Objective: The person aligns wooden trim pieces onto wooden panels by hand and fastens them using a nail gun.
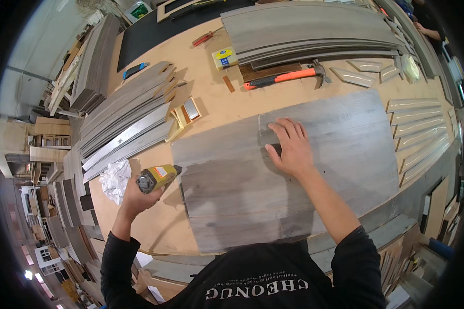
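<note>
The left hand (134, 198) is clamped around a yellow power tool (157, 177), held at the left edge of a large grey panel (288, 170). The panel lies flat on the tan bench (211, 98), in front of the person. The right hand (290, 147) rests flat on the panel, fingers spread, gripping nothing. A crumpled white rag (114, 179) lies just left of the tool. Beyond the panel lies an orange-handled hammer (286, 77), near a yellow box (225, 57) and stacked grey boards (314, 28).

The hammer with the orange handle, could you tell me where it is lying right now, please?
In the head view the hammer lies on the workbench beyond the grey panel, beside the stacked grey boards.
</note>
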Demonstrator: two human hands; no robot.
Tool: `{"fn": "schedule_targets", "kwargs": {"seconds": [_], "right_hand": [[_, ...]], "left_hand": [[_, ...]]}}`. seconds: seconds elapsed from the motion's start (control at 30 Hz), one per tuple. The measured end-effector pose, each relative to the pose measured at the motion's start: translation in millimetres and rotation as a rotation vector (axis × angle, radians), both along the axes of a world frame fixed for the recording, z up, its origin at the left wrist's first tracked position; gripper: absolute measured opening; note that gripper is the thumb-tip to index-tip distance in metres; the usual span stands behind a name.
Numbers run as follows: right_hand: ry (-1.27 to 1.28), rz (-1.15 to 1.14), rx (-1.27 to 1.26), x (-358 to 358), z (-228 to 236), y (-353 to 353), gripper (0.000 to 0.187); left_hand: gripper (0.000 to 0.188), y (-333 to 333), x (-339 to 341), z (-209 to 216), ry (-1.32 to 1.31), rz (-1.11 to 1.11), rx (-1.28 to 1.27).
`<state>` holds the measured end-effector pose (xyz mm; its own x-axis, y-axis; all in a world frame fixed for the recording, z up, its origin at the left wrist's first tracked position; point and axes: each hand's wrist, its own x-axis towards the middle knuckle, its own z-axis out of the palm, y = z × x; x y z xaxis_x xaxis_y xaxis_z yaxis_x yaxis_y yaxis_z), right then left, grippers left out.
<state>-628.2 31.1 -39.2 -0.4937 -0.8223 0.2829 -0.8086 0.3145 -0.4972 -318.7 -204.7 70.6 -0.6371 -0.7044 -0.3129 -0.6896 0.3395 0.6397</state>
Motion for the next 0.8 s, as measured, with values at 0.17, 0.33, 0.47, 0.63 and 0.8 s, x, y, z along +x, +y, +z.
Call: {"fn": "schedule_targets", "kwargs": {"seconds": [0.17, 0.33, 0.47, 0.63, 0.8], "right_hand": [[0.030, -0.006, 0.008, -2, 0, 0, 0.047], [0.024, 0.007, 0.006, -3, 2, 0, 0.047], [0.053, 0.026, -0.005, -4, 1, 0, 0.048], [-0.039, 0.123, -0.046, -2, 3, 4, 0.049], [-0.101, 0.331, -0.082, -22, -3, 34, 0.051]], "left_hand": [[0.034, -4, -7, 1, -0.133, 0.020, -0.074], [0.028, 0, -14, 7, -0.200, -0.023, -0.070], [0.028, 20, -17, 24, -0.234, 0.106, 0.047], [0.029, 90, 63, 13, -0.034, 0.185, -0.105], [0.036, 202, 32, 27, -0.023, 0.284, 0.115]]}}
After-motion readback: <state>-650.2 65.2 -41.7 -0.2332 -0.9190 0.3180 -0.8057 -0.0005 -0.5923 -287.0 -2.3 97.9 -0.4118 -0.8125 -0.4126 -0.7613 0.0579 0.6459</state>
